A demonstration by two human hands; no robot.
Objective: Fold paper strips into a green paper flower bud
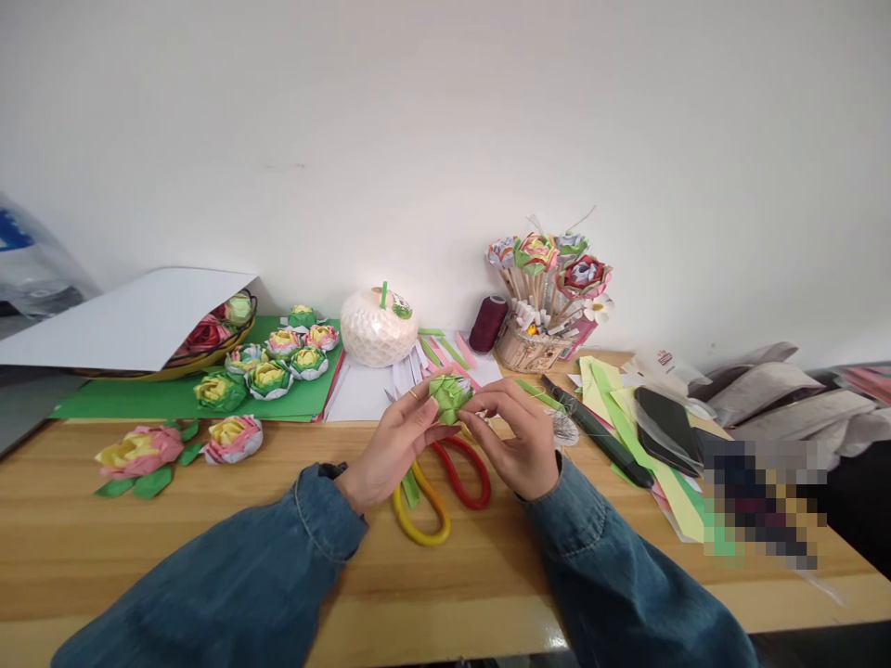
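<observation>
A green folded paper flower [449, 399] is held up in front of me, above the wooden table. My left hand [402, 434] grips it from the left, thumb and fingers around its side. From the right, my right hand [513, 436] pinches its edge with thumb and forefinger. Below the hands lie scissors with one yellow handle [426, 533] and one red handle [480, 499]; their blades are mostly hidden by my left hand. A strip of green paper shows by the yellow handle.
Several finished paper flowers [270, 378] sit on green card [167, 401] at the left, beside a covered basket. Behind stand a white apple-shaped ornament [380, 329], a maroon thread spool [488, 325] and a pot [530, 349] of stemmed flowers. A utility knife [605, 436], paper strips and a phone [665, 429] lie right.
</observation>
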